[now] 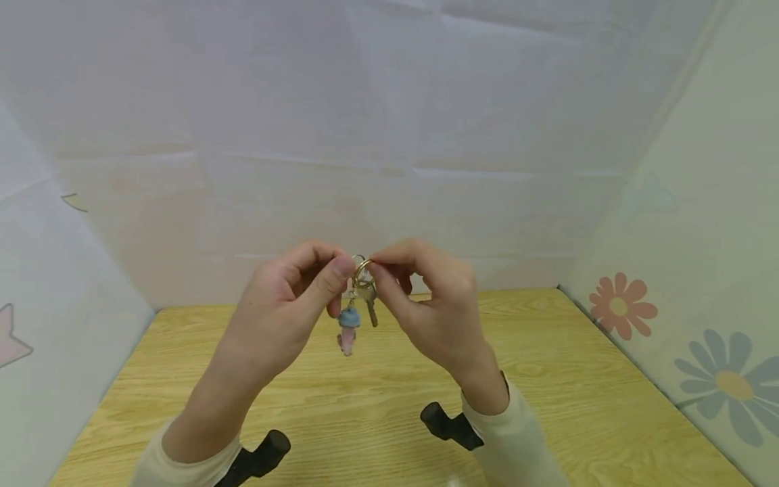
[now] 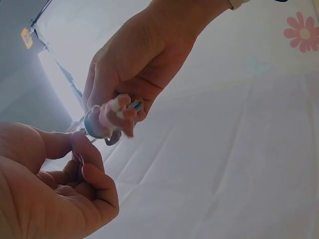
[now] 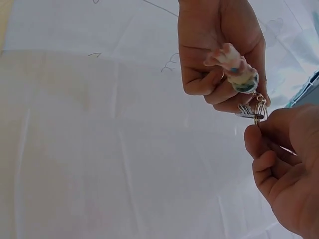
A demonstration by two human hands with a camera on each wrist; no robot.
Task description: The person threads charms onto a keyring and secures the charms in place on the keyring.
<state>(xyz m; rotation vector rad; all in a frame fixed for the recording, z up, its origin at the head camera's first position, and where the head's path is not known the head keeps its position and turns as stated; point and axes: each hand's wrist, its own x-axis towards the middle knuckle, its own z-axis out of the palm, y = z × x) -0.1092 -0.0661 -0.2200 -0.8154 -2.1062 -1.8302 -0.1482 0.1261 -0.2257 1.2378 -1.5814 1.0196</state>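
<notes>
Both hands hold up a keychain above the wooden table. My left hand (image 1: 280, 308) pinches the ring side between thumb and index finger, and my right hand (image 1: 435, 308) pinches the gold key ring (image 1: 362, 269) from the other side. From the rings hang a key (image 1: 370, 304) and a small figurine charm (image 1: 347, 331) with a blue top and pink lower part. In the left wrist view the charm (image 2: 115, 117) shows from below, in front of the right hand. The right wrist view shows the charm (image 3: 237, 68) in front of the left hand, the rings between the fingertips.
A light wood-grain table (image 1: 365, 412) lies beneath the hands. Pale cloth walls (image 1: 389, 135) stand at the back and both sides, with printed flowers (image 1: 618, 306) on the right. Black wrist mounts (image 1: 450, 426) stick out from the cream sleeves (image 1: 517, 433).
</notes>
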